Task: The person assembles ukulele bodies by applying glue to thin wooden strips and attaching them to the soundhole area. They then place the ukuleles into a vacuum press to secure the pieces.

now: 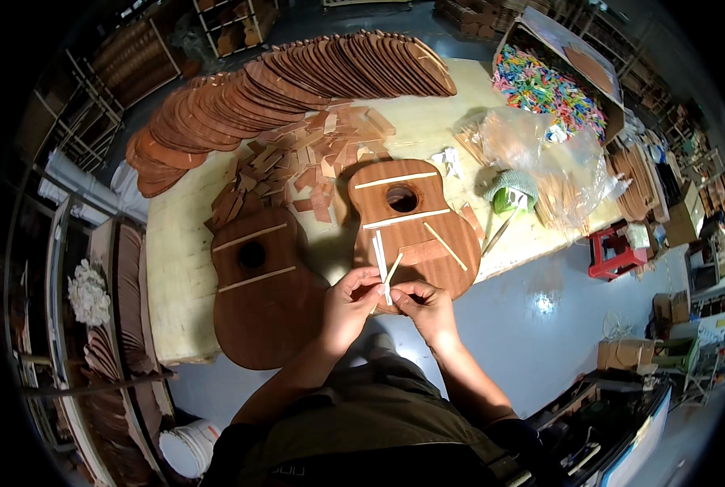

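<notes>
A ukulele-shaped wooden soundboard (371,183) lies at the table's front edge. Two pale crosswise strips, a slanted strip (445,246) and a flat reddish wooden patch (424,251) rest on it around the sound hole. Over its lower end, my left hand (349,304) pinches a thin pale wooden strip (395,266). My right hand (427,312) has its fingertips closed on a narrow white strip (380,253), which looks like tape or paper, right beside the wooden strip. Both sets of fingertips nearly touch. A second soundboard (257,312) with two crosswise strips lies to the left.
Small wooden pieces (289,162) lie heaped behind the soundboards. Beyond them curves a long row of stacked wooden plates (297,77). At right are a glue container with a knitted cover (513,193), plastic bags (569,174), a box of colourful clips (549,91) and a red stool (614,253).
</notes>
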Motion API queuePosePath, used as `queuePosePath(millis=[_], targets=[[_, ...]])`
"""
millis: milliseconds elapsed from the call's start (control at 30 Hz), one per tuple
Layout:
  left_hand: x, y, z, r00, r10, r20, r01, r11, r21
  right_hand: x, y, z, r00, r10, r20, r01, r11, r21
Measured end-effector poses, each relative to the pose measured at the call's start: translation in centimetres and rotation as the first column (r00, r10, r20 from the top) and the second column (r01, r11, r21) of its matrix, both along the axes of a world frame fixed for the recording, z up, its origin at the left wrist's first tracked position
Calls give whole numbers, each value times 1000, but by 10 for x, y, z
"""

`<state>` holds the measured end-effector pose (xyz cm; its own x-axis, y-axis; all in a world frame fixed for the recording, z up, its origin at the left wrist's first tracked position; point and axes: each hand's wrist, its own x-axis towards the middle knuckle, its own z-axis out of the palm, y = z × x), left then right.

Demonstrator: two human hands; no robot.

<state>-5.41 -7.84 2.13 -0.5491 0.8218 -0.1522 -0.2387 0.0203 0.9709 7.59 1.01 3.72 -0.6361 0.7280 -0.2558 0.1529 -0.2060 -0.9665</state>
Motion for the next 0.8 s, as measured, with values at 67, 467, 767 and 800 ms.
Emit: queuePosePath(millis=[67, 467, 767, 800], targets=[[-11, -13, 2, 999, -15, 50, 14, 1000, 17, -11, -19, -7, 999, -43, -1, 43, 998, 35], [-86, -121, -10, 997, -38, 72, 29, 992, 120, -50, -57, -29, 743, -652, 153, 222, 456, 862], [-100, -160, -2, 986, -10, 167, -5, 996, 90, -62, -48, -40, 675, -695, 246, 45, 372, 927], [-101, -162, -2, 985, -8, 171, -7, 997, 82, -63, -46, -42, 676, -696, 241, 48, 369, 928]])
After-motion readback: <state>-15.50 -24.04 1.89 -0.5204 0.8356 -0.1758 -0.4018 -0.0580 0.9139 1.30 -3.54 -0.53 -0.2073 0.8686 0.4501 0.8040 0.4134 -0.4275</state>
